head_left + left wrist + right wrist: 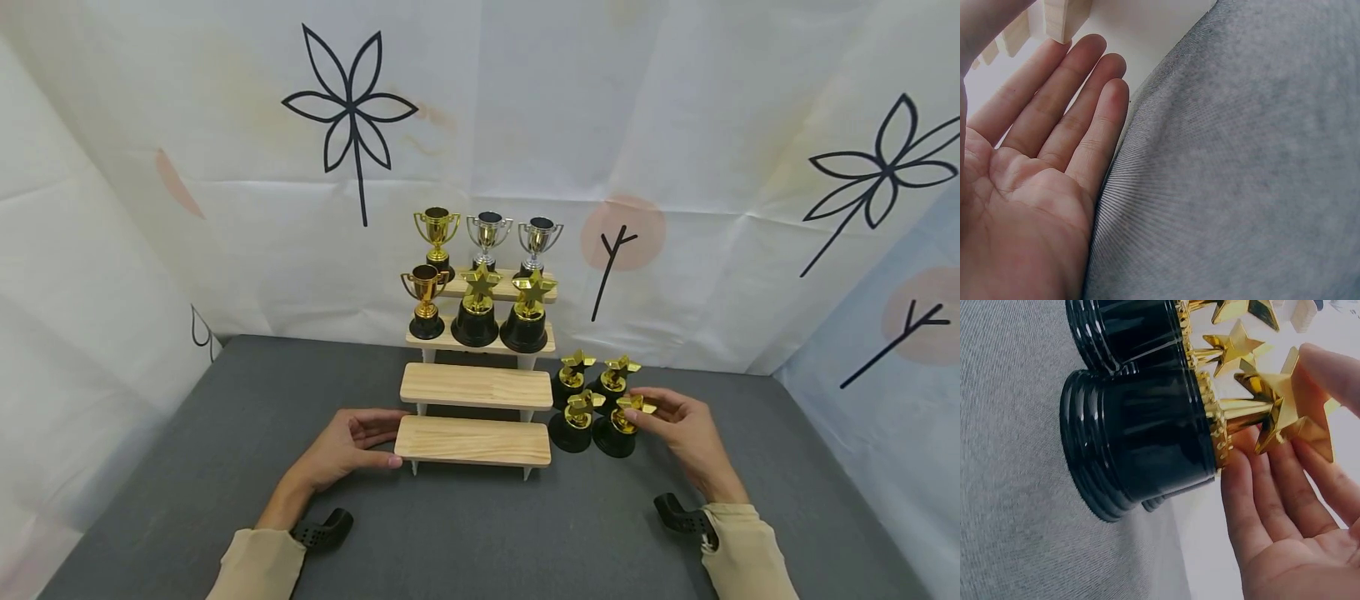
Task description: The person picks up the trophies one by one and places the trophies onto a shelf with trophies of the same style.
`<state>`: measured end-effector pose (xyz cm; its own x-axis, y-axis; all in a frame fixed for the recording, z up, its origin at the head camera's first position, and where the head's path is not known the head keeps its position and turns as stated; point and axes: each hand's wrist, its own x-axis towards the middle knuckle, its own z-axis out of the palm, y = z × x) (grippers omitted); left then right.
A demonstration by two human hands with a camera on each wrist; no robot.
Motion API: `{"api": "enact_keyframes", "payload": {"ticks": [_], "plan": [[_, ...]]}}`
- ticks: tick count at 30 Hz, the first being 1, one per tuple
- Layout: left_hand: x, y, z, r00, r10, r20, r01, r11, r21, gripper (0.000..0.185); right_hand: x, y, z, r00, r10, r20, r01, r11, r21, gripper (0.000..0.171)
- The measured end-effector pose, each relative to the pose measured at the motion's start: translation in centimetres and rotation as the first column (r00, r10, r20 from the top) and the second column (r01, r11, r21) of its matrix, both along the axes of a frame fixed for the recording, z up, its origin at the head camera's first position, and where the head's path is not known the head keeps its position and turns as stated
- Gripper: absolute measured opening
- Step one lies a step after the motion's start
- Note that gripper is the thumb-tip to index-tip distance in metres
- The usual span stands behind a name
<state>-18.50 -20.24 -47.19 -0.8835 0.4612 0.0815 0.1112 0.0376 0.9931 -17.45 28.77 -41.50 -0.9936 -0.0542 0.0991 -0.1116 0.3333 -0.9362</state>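
My left hand (345,450) is at the left end of the lowest step (472,442) of a wooden tiered stand. Its thumb lies by the step's front corner, and the left wrist view shows the fingers extended with the palm bare. On the right, my right hand (686,429) pinches the gold star of the front right star trophy (617,437), thumb on one side and fingers on the other. That trophy's black base (1141,431) is upright on the grey table. Beside it stands another star trophy (572,433), with two more behind.
Three cup trophies, one gold (437,227) and two silver, stand on the top step. Below them are a bronze-coloured cup (425,300) and two star trophies on the second step. The third step (476,385) is bare wood. Patterned white cloth (525,100) hangs behind the table.
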Motion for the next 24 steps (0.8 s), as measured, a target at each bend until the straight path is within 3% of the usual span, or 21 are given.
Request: {"api": "enact_keyframes", "payload": {"ticks": [10, 24], "plan": [[0.0, 0.0, 0.1, 1.000, 0.007, 0.003, -0.007, 1.000, -0.008, 0.072, -0.4, 0.7, -1.0, 0.997, 0.066, -0.036, -0.068, 0.995, -0.078, 0.049], [0.0, 0.0, 0.1, 1.000, 0.001, -0.005, -0.001, 1.000, -0.004, 0.071, -0.4, 1.1, -1.2, 0.996, 0.068, -0.058, -0.075, 0.988, -0.133, 0.039]]}}
